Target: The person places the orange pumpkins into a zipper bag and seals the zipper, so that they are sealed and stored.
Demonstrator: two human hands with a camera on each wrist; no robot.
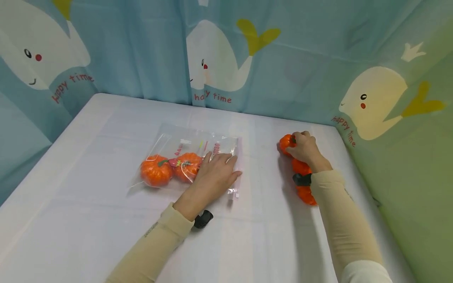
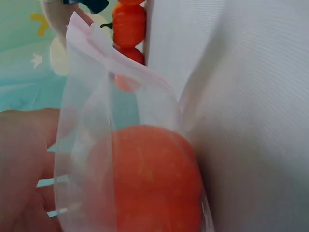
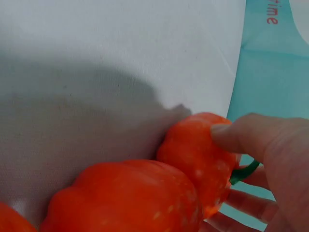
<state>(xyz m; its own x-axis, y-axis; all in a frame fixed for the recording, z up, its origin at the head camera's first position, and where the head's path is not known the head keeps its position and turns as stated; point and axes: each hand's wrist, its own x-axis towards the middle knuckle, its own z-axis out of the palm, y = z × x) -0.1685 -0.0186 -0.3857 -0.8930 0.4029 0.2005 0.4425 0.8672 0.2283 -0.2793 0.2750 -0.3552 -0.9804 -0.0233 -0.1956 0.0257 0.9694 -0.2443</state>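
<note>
A clear zip bag [image 1: 191, 135] with a pink zip edge lies on the table, with orange toy pumpkins [image 1: 156, 171] inside. My left hand [image 1: 216, 173] rests on the bag near its zip end, fingers spread. In the left wrist view, bag film and a bagged pumpkin [image 2: 149, 179] stand beside that hand, and part of it shows through the film. At the right, my right hand [image 1: 306, 148] grips the farthest pumpkin [image 3: 195, 157] of a row, thumb on its side and fingers round by the green stem. Another pumpkin [image 3: 125, 200] sits right beside it.
Further pumpkins of the row [image 1: 306, 195] lie under the right forearm, partly hidden by it and a black wrist strap [image 1: 302, 180]. A white cloth covers the table [image 1: 106, 243]. Curtains with whale prints [image 1: 219, 55] hang along the back and sides.
</note>
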